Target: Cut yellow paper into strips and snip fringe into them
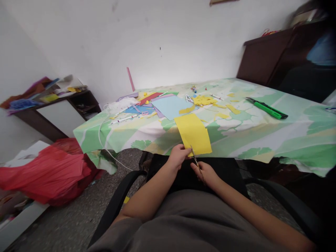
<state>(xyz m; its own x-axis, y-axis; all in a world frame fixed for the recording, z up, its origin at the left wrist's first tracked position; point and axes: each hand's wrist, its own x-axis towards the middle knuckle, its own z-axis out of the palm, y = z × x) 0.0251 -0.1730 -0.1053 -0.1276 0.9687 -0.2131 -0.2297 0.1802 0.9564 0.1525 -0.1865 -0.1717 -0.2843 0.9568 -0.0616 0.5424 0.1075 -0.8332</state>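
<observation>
A sheet of yellow paper (194,133) hangs over the table's near edge, its lower end toward my lap. My left hand (179,155) pinches the sheet's lower left corner between thumb and fingers. Closed round the handles of a pair of scissors (194,158) is my right hand (206,173). The scissor blades point up and away from me and lie against the lower edge of the yellow sheet, just right of my left fingertips. Most of the handles is hidden by my right fingers.
On the patterned tablecloth (147,134) lie a light blue sheet (170,105), yellow scraps (204,100), white string (122,104), several markers and a green utility knife (267,107). A red plastic bag (63,171) rests on the floor at left. A dark cabinet (267,56) stands at right.
</observation>
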